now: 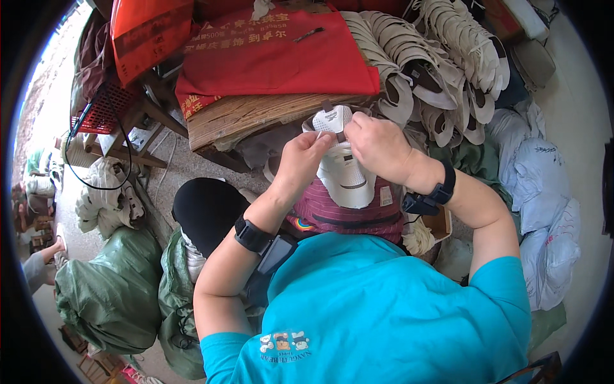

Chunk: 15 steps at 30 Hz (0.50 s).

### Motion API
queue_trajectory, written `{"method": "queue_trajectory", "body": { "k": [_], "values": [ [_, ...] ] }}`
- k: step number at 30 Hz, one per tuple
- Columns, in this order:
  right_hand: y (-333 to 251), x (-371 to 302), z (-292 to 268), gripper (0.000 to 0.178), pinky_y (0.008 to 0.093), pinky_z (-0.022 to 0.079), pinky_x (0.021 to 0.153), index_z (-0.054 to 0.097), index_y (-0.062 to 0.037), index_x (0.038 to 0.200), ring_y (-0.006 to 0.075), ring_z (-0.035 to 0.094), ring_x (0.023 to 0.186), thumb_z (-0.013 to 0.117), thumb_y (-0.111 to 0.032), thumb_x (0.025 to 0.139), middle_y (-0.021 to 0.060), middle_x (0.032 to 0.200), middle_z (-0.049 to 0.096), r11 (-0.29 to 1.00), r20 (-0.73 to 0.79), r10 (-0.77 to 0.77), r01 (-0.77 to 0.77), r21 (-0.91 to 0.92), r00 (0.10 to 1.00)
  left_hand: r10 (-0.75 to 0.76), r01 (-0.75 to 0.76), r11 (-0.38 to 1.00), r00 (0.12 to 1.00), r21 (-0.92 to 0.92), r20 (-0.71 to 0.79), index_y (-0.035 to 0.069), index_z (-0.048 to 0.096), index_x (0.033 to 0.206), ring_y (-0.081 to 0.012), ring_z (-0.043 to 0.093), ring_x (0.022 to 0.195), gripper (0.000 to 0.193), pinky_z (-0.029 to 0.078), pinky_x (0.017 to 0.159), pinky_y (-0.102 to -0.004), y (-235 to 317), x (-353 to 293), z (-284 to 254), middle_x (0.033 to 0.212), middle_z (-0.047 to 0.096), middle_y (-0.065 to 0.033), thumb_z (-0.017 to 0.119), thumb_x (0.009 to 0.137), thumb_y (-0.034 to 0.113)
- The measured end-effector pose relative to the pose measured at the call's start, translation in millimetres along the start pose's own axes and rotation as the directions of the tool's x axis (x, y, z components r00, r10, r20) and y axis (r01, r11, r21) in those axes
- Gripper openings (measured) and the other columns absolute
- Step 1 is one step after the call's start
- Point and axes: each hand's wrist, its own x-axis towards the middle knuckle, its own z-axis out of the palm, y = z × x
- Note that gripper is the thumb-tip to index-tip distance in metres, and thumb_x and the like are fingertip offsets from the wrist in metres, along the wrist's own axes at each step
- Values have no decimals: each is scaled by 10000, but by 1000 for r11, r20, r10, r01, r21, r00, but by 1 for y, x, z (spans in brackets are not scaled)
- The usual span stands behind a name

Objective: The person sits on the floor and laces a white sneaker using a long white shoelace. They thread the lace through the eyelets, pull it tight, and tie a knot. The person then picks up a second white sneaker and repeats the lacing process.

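Speckled grey floor [160, 166] shows between bulging green sacks [109, 288] at the far left and a red plastic basket [114, 109] above them. Next comes a rounded black cover [208, 211], then a plank-topped wooden table [275, 114] under a red printed cloth [275, 67]. The left hand [306, 157] pinches a whitish sliver (lace or fabric, I cannot tell) at the near side of a white perforated shoe upper [348, 182]. That upper sits between both hands, before the table edge, above maroon striped cloth [332, 214]. The right hand [380, 147] has its fingers curled tightly on the upper's right edge. Beyond it hang nested cream shoe uppers [409, 54], then white sacks [540, 173].
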Motion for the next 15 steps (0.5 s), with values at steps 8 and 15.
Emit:
{"method": "queue_trajectory", "body": {
  "k": [8,15],
  "values": [
    [6,9,11,169,466,519,708,543,-39,1006,378,652,848,620,-70,859,175,930,639,921,-21,207,-188,342,978,231,-189,926,969,326,-94,-26,653,1071,-97,621,812,249,508,730,-266,-19,11,5,911,700,-55,643,944,188],
    [16,8,4,192,438,517,715,536,-33,1024,343,656,855,592,-30,841,155,914,640,944,-37,146,-127,306,989,273,-177,849,954,498,-126,-22,641,1015,-106,620,769,241,512,692,-285,-11,10,9,838,695,-84,682,893,182]
  ]
}}
